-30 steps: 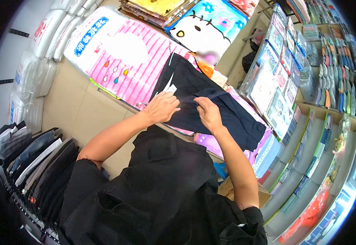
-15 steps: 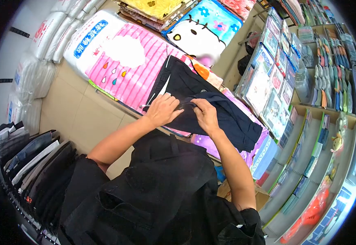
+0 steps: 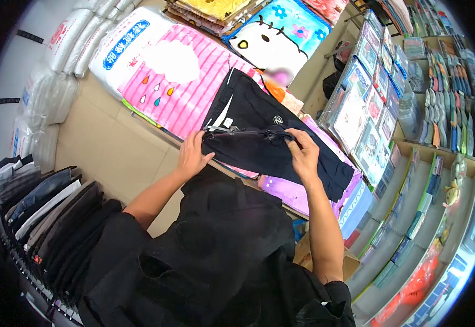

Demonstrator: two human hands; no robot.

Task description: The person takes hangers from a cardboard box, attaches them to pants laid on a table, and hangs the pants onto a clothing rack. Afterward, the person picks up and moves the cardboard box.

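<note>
A pair of black trousers [image 3: 254, 103] with a small round pale emblem lies across the folded textiles. Over them runs a narrow dark bar with clip-like ends, which looks like a clip hanger [image 3: 243, 132]; a greyish metallic part shows near its left end. My left hand [image 3: 193, 156] is at that left end, fingers up against it and thumb lower, beside the cloth. At the right end, my right hand [image 3: 305, 155] pinches the hanger between thumb and fingers. A white tag or lining strip [image 3: 226, 111] shows at the trousers' upper left.
Beneath the trousers is a pink striped blanket [image 3: 139, 106]; a blue cartoon-print blanket [image 3: 281, 32] lies behind it. White wrapped bundles [image 3: 44, 98] stack at left, above hanging clothes [image 3: 58, 218]. Packaged goods [image 3: 357, 103] and shelves [image 3: 428, 158] stand at right.
My hands have moved apart, the left one leftward and the right one rightward. The hanger now shows stretched between them, and more of the trousers with their emblem is visible.
</note>
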